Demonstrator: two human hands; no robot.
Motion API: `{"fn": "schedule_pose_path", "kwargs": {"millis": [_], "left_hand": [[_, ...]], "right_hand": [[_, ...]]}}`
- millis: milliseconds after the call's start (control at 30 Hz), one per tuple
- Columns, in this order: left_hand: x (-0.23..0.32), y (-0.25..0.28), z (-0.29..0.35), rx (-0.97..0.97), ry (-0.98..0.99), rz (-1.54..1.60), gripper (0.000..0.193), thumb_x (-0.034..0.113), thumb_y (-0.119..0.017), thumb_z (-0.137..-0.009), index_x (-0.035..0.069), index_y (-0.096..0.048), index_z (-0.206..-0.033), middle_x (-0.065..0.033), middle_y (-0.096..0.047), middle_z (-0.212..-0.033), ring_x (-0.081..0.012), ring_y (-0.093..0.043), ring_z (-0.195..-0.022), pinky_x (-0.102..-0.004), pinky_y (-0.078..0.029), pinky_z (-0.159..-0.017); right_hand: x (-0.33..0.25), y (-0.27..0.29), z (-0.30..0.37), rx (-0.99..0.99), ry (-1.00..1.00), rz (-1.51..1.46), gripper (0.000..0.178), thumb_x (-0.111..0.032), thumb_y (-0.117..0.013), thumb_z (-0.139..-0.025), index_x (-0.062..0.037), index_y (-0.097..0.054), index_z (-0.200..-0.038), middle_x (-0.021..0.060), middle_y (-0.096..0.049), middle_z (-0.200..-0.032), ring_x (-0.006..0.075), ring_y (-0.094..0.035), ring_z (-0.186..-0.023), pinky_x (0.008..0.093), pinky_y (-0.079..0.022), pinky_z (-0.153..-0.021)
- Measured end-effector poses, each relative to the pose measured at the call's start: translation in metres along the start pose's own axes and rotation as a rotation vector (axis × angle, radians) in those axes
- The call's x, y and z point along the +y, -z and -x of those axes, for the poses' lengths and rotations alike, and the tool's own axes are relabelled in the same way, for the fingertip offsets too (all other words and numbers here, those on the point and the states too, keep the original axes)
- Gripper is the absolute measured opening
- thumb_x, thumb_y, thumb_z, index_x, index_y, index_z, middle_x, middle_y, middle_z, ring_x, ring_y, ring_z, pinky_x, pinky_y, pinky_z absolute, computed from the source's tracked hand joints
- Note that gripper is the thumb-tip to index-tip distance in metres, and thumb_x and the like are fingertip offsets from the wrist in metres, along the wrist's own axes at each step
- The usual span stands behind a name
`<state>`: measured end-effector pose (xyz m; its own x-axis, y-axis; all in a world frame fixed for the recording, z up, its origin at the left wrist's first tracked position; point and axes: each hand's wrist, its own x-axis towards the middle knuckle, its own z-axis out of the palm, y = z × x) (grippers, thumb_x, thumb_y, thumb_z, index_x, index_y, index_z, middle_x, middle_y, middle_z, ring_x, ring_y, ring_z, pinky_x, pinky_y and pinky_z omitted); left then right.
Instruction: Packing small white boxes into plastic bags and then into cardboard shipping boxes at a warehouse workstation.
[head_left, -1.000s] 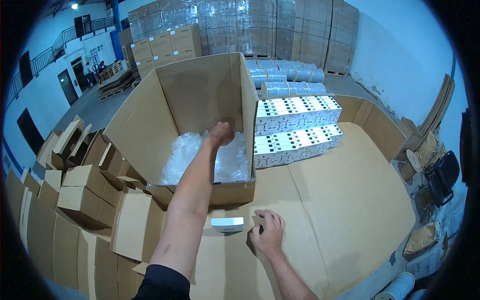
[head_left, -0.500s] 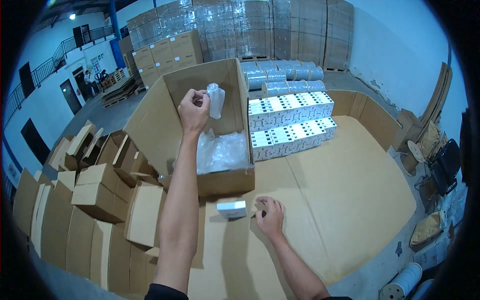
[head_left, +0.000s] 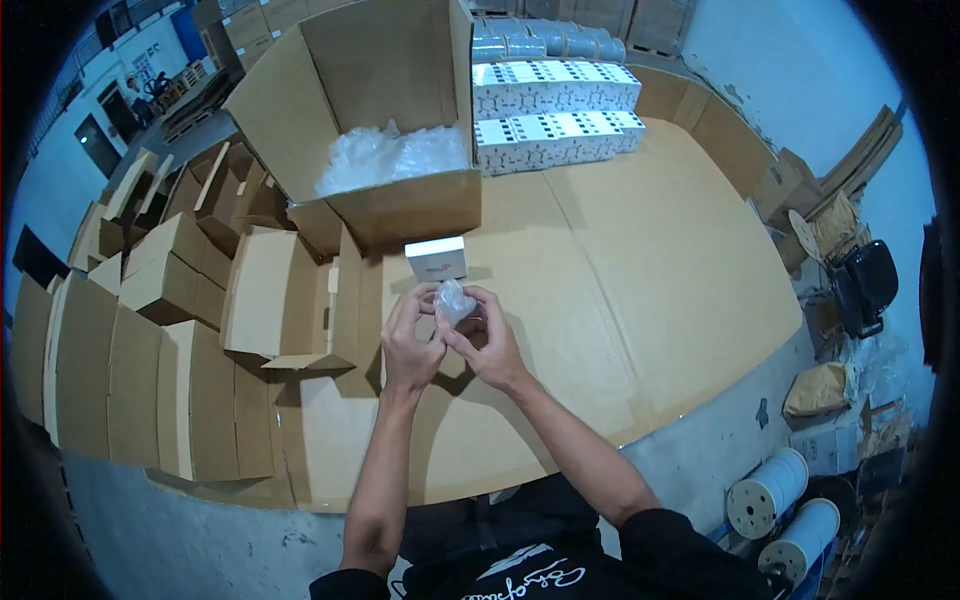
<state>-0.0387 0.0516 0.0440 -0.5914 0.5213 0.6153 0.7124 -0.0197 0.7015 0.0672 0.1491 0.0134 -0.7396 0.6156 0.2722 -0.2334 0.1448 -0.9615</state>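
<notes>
Half a second ago the left hand (head_left: pixel 412 347) was raised over the big open carton (head_left: pixel 415 212), dangling a clear plastic bag (head_left: pixel 455 301) by itself, while the right hand (head_left: pixel 496 350) sat on the table (head_left: pixel 690 270) beside a small white box (head_left: pixel 438 262). Now the left has come back down, the right has moved in to meet it, and the bag is between the two, just on the person's side of the white box, which stands about where it did. Both grips are narrow, thumbs and fingertips pinching the film from either side. The bag looks thin, see-through and crumpled, bunched into a small shiny puff with its upper end poking above the fingers; whether its mouth is open I can't tell. More such film (head_left: pixel 395 160) lies heaped inside the carton.
</notes>
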Motion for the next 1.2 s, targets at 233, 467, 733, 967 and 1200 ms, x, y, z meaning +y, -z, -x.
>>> {"fn": "schedule_pose_path", "kwargs": {"millis": [233, 467, 733, 967, 1200], "left_hand": [[-0.022, 0.005, 0.02, 0.017, 0.34, 0.351, 0.006, -0.004, -0.056, -0.096, -0.001, -0.057, -0.101, -0.0167, -0.071, -0.114, -0.0176, -0.069, -0.098, -0.0312, -0.058, -0.083], [-0.031, 0.003, 0.022, 0.146, 0.622, 0.854, 0.014, 0.011, -0.057, -0.105, 0.002, -0.047, -0.109, -0.0143, -0.066, -0.113, -0.0152, -0.063, -0.095, -0.0273, -0.055, -0.08], [-0.043, 0.012, 0.029, -0.251, 0.666, 0.551, 0.037, 0.026, -0.061, -0.106, -0.001, -0.058, -0.131, -0.0058, -0.069, -0.111, -0.0108, -0.064, -0.09, -0.0241, -0.052, -0.083], [-0.023, 0.013, 0.012, -0.073, 0.705, 0.878, 0.055, 0.021, -0.062, -0.105, 0.002, -0.044, -0.154, -0.0047, -0.07, -0.113, -0.0077, -0.063, -0.092, -0.0235, -0.051, -0.083], [-0.015, 0.007, 0.01, -0.111, 0.603, 0.714, 0.069, 0.004, -0.061, -0.102, 0.006, -0.028, -0.162, -0.0149, -0.069, -0.126, -0.0103, -0.065, -0.102, -0.0219, -0.052, -0.086]], "right_hand": [[0.007, 0.013, -0.004, 0.066, -0.1, 0.163, 0.013, -0.009, -0.062, -0.1, 0.0, -0.066, -0.108, 0.0038, -0.067, -0.082, 0.0087, -0.061, -0.073, 0.0278, -0.051, -0.067], [0.013, 0.022, -0.018, 0.134, -0.131, -0.019, 0.011, -0.009, -0.059, -0.103, 0.0009, -0.064, -0.107, 0.0005, -0.064, -0.082, 0.0049, -0.058, -0.074, 0.0243, -0.048, -0.066], [0.011, 0.02, -0.018, 0.084, -0.131, -0.035, 0.011, -0.008, -0.057, -0.104, 0.0, -0.064, -0.108, 0.0003, -0.065, -0.084, 0.0058, -0.058, -0.075, 0.0254, -0.049, -0.067], [0.006, 0.023, -0.015, -0.001, -0.081, 0.156, 0.01, -0.006, -0.055, -0.105, -0.0004, -0.061, -0.11, -0.0005, -0.061, -0.083, 0.0053, -0.054, -0.073, 0.0241, -0.047, -0.065], [0.007, 0.017, -0.01, -0.039, -0.143, 0.092, 0.011, -0.009, -0.054, -0.106, -0.0008, -0.06, -0.109, -0.0016, -0.059, -0.084, 0.0047, -0.053, -0.074, 0.0231, -0.045, -0.066]]}}
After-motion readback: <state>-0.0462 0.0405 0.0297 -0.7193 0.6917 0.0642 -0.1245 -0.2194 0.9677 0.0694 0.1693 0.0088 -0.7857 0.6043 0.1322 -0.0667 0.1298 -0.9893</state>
